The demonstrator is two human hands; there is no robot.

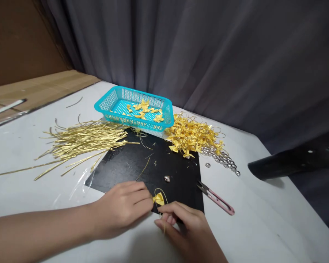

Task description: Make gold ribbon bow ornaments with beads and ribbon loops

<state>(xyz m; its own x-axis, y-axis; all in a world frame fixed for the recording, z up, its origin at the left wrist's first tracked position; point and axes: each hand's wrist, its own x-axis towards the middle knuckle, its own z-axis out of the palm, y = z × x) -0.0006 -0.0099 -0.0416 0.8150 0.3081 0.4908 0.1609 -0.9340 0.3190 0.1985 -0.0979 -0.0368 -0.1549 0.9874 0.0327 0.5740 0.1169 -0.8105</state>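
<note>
My left hand point(127, 204) is closed on the left end of a small yellow ribbon bow point(159, 199) over the front edge of a black mat point(175, 164). A thin gold cord point(161, 190) loops up from the bow. My right hand point(183, 223) is closed too, its thumb and forefinger pinching the cord just below the bow. The fingertips of my left hand are partly hidden. A silver bead point(167, 178) lies on the mat beyond the bow. To the right, pink-handled thread snips point(216, 197) rest across the mat's edge.
Gold cords point(90, 138) lie heaped at the left. Behind the mat stands a turquoise basket point(134, 124) holding several yellow bows. A pile of corded bows point(192, 133) and scattered silver beads point(224, 160) lie to its right. A black tube point(290, 157) juts in from the right.
</note>
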